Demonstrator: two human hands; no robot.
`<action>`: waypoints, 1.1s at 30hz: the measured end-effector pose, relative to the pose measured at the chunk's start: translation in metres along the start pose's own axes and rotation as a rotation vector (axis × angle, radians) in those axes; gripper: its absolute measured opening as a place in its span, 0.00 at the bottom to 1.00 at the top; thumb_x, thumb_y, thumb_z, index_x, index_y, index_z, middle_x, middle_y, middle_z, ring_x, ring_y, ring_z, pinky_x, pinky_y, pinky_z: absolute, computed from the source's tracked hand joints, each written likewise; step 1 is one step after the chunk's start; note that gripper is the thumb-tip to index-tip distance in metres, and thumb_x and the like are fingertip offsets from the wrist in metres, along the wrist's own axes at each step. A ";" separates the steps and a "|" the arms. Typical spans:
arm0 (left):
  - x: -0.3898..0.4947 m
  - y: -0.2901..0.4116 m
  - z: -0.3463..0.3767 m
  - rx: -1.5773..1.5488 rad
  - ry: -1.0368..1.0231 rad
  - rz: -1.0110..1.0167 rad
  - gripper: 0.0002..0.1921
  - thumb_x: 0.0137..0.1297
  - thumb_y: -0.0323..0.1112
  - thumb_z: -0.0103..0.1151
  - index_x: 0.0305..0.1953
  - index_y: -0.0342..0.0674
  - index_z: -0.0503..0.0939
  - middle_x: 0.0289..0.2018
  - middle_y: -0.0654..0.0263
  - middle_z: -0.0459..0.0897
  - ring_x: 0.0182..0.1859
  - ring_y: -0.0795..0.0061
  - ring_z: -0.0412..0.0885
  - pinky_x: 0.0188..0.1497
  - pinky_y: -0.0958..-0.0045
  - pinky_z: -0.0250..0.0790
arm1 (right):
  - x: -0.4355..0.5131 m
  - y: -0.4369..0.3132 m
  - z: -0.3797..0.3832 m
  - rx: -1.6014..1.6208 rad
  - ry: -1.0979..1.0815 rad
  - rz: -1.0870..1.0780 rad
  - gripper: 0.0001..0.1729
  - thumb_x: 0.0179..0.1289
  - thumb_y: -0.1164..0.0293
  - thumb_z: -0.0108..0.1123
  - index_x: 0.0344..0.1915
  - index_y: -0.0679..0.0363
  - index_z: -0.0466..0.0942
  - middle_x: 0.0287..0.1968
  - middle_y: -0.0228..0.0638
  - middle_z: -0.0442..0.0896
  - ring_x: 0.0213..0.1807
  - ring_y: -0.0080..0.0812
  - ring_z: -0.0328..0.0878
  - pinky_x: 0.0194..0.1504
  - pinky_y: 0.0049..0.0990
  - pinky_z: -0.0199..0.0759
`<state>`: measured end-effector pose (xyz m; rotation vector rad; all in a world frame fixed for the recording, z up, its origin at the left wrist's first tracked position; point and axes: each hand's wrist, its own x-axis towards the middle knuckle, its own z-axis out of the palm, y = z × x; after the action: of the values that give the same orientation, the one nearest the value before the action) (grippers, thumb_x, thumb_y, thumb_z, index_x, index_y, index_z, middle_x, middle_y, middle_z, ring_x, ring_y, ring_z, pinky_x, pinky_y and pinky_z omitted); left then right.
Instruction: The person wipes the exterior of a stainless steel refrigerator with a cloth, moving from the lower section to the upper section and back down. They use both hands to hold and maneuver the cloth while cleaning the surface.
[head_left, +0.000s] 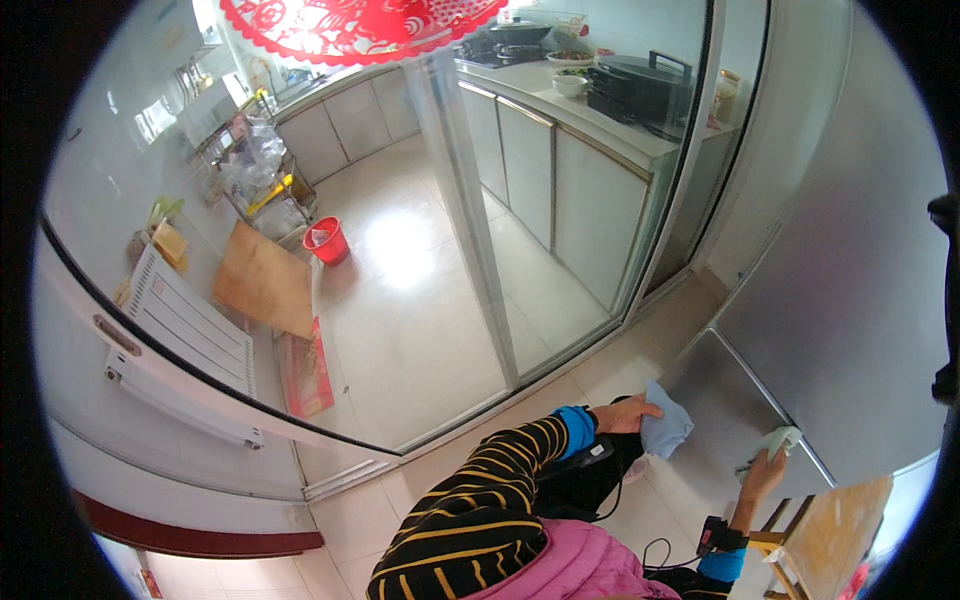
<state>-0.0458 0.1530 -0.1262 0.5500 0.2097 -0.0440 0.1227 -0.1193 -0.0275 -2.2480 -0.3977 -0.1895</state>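
Observation:
My left hand (624, 415) grips a light blue cloth (666, 421), which hangs in front of the lower door (726, 390) of a grey refrigerator. A pale greenish-white cloth (780, 439) is bunched in my right hand (765, 476). It presses on the refrigerator where a light metallic strip (754, 379) runs between the lower door and the larger upper door (847, 300). Both wrists carry dark bands, and blue cuffs end my sleeves.
Right of me stands a wooden stool (832, 532). Ahead, a glass sliding door (480, 225) borders a kitchen with a red bucket (327, 241), a wooden board (264, 279) and a counter (517, 82) bearing dishes and a black electric cooker (637, 86). A thin cable (660, 551) loops near my right arm.

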 end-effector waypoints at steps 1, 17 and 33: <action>0.001 0.000 -0.002 -0.004 -0.001 0.003 0.20 0.59 0.24 0.57 0.55 0.37 0.71 0.52 0.60 0.78 0.55 0.63 0.76 0.60 0.60 0.67 | 0.001 -0.003 0.006 0.031 -0.038 -0.003 0.26 0.58 0.77 0.51 0.58 0.70 0.69 0.48 0.52 0.78 0.46 0.47 0.77 0.48 0.37 0.70; -0.005 0.002 0.001 0.014 -0.052 0.058 0.16 0.61 0.27 0.59 0.50 0.35 0.75 0.49 0.62 0.80 0.52 0.67 0.78 0.57 0.65 0.69 | 0.033 -0.076 -0.060 0.167 0.088 -0.527 0.26 0.63 0.78 0.51 0.63 0.65 0.65 0.62 0.47 0.70 0.65 0.42 0.64 0.65 0.34 0.56; -0.004 -0.005 -0.004 -0.009 -0.058 0.028 0.19 0.58 0.24 0.59 0.52 0.38 0.74 0.50 0.63 0.79 0.53 0.65 0.76 0.60 0.63 0.67 | 0.081 -0.120 -0.122 -0.468 0.689 -0.776 0.36 0.55 0.86 0.51 0.62 0.44 0.70 0.65 0.36 0.66 0.65 0.40 0.63 0.64 0.36 0.62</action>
<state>-0.0512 0.1508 -0.1311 0.5413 0.1454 -0.0321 0.1565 -0.1210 0.1584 -2.1604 -0.8797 -1.5363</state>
